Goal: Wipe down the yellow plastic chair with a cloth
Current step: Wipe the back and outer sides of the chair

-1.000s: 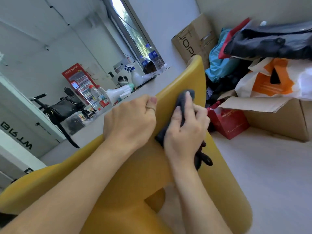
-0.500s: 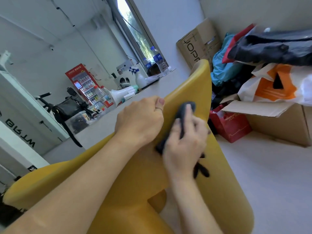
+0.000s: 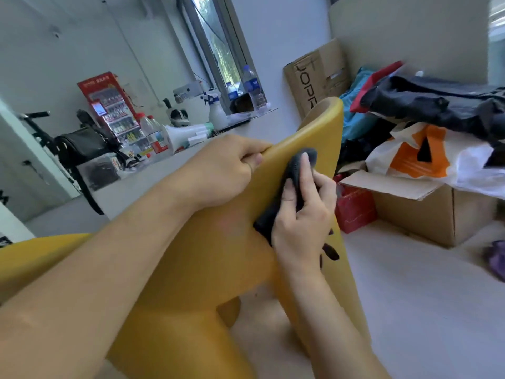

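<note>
While gripping chair (image 3: 207, 258) rim, left hand (image 3: 218, 170) closed; right hand (image 3: 303, 214) pressing dark cloth (image 3: 293, 184), fingers extended, against glossy yellow plastic.

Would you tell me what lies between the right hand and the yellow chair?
In the head view, only the dark cloth, pressed by the right hand against the chair.

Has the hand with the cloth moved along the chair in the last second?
Yes. The right hand with the dark cloth has slid up the yellow chair, closer to its top edge than a second ago.
</note>
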`<state>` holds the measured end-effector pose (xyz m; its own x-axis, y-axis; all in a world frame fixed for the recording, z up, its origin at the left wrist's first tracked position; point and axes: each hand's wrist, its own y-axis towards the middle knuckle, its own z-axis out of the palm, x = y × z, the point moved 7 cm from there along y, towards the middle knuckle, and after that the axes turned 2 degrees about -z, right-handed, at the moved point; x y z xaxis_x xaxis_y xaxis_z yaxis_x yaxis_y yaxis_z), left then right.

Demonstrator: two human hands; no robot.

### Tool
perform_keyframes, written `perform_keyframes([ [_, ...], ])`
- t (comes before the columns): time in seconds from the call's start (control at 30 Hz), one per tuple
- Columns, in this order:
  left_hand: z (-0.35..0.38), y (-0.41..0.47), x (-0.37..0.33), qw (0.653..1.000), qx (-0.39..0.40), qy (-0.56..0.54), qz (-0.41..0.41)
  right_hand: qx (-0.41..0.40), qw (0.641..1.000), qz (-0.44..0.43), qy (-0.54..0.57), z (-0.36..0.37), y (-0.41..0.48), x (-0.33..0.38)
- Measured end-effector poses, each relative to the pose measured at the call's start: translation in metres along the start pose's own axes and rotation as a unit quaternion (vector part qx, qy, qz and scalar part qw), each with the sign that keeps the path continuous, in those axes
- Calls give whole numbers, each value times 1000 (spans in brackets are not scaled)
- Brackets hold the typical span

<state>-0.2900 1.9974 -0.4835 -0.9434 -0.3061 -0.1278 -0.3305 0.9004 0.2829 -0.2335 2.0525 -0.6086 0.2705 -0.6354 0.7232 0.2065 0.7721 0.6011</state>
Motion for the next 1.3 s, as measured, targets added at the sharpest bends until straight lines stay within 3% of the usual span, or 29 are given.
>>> perform_keyframes([
  [0.13,-16,-10,25,999,19,43,18,36,985,-168,7,12,-2,57],
  [0.23,-27,-36,58,998,-1,66,-2,11,973,-228,-21,11,-8,37],
  [0.4,-21,-52,60,994,-70,82,6,-49,987,-103,-116,-2,-59,-41],
  [0.5,-23,-54,58,993,-77,85,3,-100,993,61,-34,-1,-56,-30],
  [0.53,-23,-55,59,994,-77,80,3,-99,992,78,3,5,-50,-13],
  [0.6,-22,-55,60,994,-81,73,6,-81,996,-19,38,18,-40,41],
  [0.67,-24,-53,60,993,-93,73,15,-52,980,-193,11,30,-42,83],
  [0.73,-24,-54,61,993,-94,72,18,-32,956,-290,-34,34,-53,72],
  [0.77,-24,-55,61,993,-89,74,16,-28,954,-292,-54,31,-58,48],
  [0.9,-20,-54,61,994,-80,73,10,-49,979,-141,-141,7,-79,-42],
  [1.0,-20,-52,58,994,-82,67,7,-106,991,49,-60,6,-72,-34],
  [1.03,-20,-52,58,995,-82,62,5,-113,991,75,-18,12,-65,-16],
  [1.1,-20,-52,58,994,-87,60,8,-96,995,-9,30,24,-54,36],
  [1.2,-23,-51,59,995,-90,35,4,-40,965,-259,-1,37,-58,86],
  [1.23,-22,-52,59,996,-85,33,5,-26,953,-302,-20,37,-61,74],
  [1.3,-19,-51,61,997,-71,41,-1,-24,956,-284,-71,25,-61,19],
])
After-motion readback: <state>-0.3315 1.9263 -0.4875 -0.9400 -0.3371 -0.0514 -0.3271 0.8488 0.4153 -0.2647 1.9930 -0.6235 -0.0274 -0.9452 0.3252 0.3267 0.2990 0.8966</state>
